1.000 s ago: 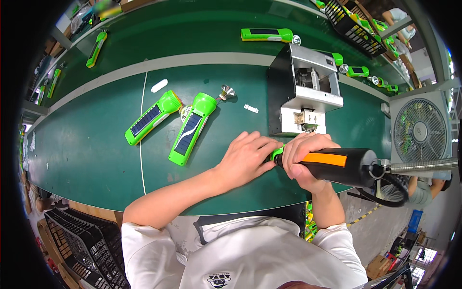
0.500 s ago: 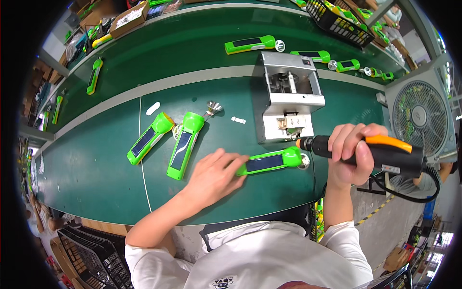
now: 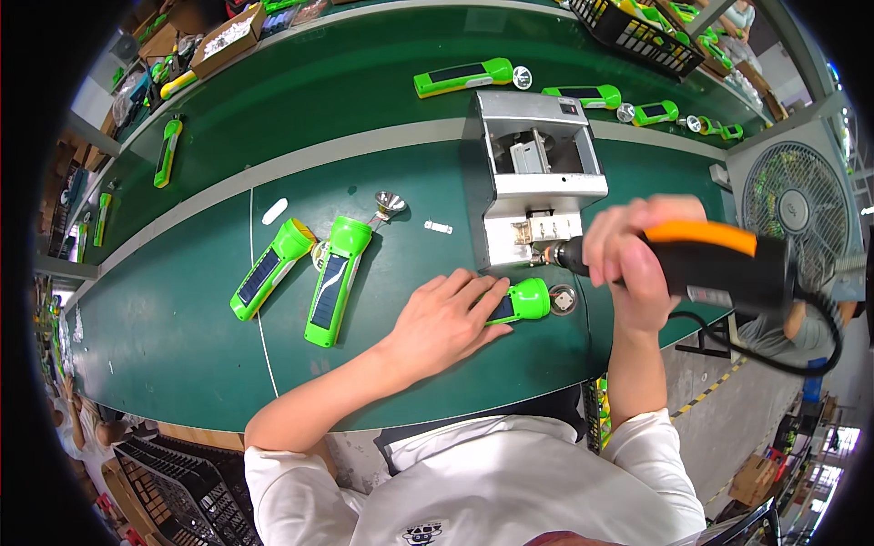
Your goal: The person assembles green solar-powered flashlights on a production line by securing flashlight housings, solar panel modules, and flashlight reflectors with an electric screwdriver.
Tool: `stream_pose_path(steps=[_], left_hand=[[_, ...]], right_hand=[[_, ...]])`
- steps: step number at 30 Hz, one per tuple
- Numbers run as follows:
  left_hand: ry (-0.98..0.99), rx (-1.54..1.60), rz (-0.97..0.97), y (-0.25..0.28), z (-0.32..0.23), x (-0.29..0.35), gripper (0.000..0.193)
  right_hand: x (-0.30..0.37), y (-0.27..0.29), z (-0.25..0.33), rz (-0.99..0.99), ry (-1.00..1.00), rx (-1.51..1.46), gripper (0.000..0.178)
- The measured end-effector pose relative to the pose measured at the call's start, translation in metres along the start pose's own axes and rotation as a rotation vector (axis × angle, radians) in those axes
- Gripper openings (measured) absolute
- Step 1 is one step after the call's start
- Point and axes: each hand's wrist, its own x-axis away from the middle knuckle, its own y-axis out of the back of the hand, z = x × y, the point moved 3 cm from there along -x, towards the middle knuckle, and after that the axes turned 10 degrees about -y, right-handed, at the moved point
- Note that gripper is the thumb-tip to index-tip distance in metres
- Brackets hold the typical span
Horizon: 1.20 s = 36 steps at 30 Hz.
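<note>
Left hand [image 3: 446,318]: fingers spread flat, pressing one green flashlight [image 3: 519,302] onto the green conveyor table [image 3: 182,364]; only its head end and a strip of dark side panel show past the fingertips, and its round lens end [image 3: 562,298] faces right, toward the other hand. Right hand [image 3: 633,264]: fingers wrapped tight around one black-and-orange electric screwdriver [image 3: 719,268], held above the table with its tip [image 3: 546,257] pointing left, near the front of the grey metal box, and a black cable [image 3: 783,350] trailing from its rear. Held flashlight: bright green body, dark panel along the side, lying lengthwise left to right, just in front of the box. Other items, counted: two more green flashlights [image 3: 305,278] lying side by side left of the hand, each with a dark panel; one loose silver reflector cone [image 3: 390,202] beyond them; two small white parts [image 3: 274,211] on the belt, well apart; one grey open-topped metal box [image 3: 535,173]; at least five green flashlights [image 3: 460,75] on the far lane; one grey fan [image 3: 801,205] at right; one black basket [image 3: 651,36] at the far edge.
</note>
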Motion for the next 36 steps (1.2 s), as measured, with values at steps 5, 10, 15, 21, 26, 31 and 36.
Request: stream_pose_path(steps=[5, 10, 15, 21, 26, 31, 36], left_hand=[[-0.012, -0.009, -0.085, -0.001, 0.003, 0.003, 0.048], [0.031, 0.095, -0.179, -0.004, 0.010, 0.007, 0.044], [0.009, 0.085, -0.185, -0.003, 0.010, 0.010, 0.042], [0.025, 0.106, -0.196, -0.004, 0.011, 0.011, 0.043], [0.011, 0.117, -0.208, -0.006, 0.011, 0.008, 0.043], [0.019, 0.112, -0.199, -0.004, 0.011, 0.009, 0.041], [0.010, 0.121, -0.204, -0.004, 0.011, 0.008, 0.043]], right_hand=[[-0.060, -0.018, -0.005, -0.016, -0.383, -0.063, 0.009], [-0.044, -0.007, -0.004, 0.004, -0.296, -0.032, 0.021], [-0.018, -0.016, -0.002, 0.118, -0.264, -0.145, 0.022], [-0.009, -0.028, -0.013, 0.074, -0.301, -0.215, 0.026], [-0.006, -0.024, -0.017, 0.076, -0.315, -0.206, 0.025], [-0.002, -0.028, -0.023, 0.111, -0.298, -0.114, 0.022], [-0.001, -0.028, -0.026, 0.147, -0.335, -0.168, 0.021]])
